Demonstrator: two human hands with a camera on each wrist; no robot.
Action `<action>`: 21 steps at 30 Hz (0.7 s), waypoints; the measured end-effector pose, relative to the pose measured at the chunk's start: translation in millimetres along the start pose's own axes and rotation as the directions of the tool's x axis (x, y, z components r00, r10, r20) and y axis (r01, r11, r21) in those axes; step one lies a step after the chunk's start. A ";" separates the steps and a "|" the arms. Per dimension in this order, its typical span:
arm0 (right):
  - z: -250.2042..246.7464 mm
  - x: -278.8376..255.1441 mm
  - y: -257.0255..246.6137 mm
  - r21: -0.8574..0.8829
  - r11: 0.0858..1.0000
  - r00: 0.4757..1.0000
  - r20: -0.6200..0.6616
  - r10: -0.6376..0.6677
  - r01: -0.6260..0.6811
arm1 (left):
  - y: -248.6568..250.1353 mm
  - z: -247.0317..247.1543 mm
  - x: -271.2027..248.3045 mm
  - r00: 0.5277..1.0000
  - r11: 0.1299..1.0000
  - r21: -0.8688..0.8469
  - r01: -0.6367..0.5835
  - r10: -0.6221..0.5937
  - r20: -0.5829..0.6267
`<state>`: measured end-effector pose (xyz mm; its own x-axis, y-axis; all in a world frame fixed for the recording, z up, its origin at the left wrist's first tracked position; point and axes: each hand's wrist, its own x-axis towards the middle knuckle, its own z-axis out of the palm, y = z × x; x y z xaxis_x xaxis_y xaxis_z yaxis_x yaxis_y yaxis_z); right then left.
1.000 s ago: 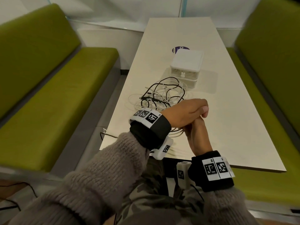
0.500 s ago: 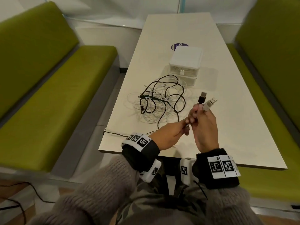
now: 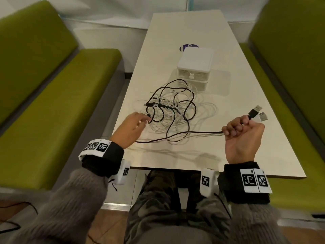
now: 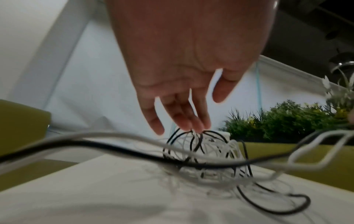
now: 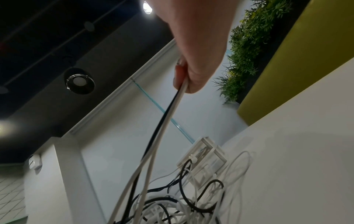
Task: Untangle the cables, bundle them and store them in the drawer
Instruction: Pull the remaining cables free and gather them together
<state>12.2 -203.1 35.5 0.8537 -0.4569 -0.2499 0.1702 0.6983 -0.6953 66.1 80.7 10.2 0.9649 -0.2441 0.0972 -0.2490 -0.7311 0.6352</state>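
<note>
A tangle of black and white cables (image 3: 173, 110) lies in the middle of the cream table (image 3: 219, 155). My right hand (image 3: 243, 128) is raised at the right and grips a black and a white cable near their USB plugs (image 3: 257, 112); both strands (image 5: 166, 119) run taut from the fist down to the heap. My left hand (image 3: 139, 121) reaches with straight fingers to the heap's left edge, and its fingertips (image 4: 195, 127) touch the top loops of the tangle (image 4: 203, 154). Behind the heap stands a small white drawer box (image 3: 194, 67), its two drawers closed.
Green upholstered benches (image 3: 52, 95) flank the table on both sides (image 3: 290, 67). A round dark sticker (image 3: 189, 47) lies behind the box. A black cable hangs off the table's left edge. Plants (image 4: 287, 121) line the far wall.
My hands have parted: the right one has carried the two plug ends to the right and pulled the strands taut, while the left one has let go and moved left to the heap.
</note>
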 end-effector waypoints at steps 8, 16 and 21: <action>12.0 -11.4 10.5 -0.031 0.998 0.996 0.057 0.062 -0.060 | 11.3 27.1 41.7 0.962 0.915 0.371 0.157 -0.227 0.152; 10.9 -7.0 13.6 -0.043 0.997 0.996 0.055 0.070 -0.068 | 30.0 -28.9 93.9 0.978 0.942 0.331 0.058 0.012 -0.207; 12.2 -3.8 14.0 -0.031 0.998 0.997 0.054 0.062 -0.061 | 74.5 -73.5 116.2 0.874 0.921 -0.364 -0.137 -0.060 -0.482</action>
<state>17.4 -184.8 35.0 0.8879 -0.3822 -0.2560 0.1029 0.7074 -0.6993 165.9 44.7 125.2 0.8988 0.1381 0.4160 -0.3312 -0.4078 0.8509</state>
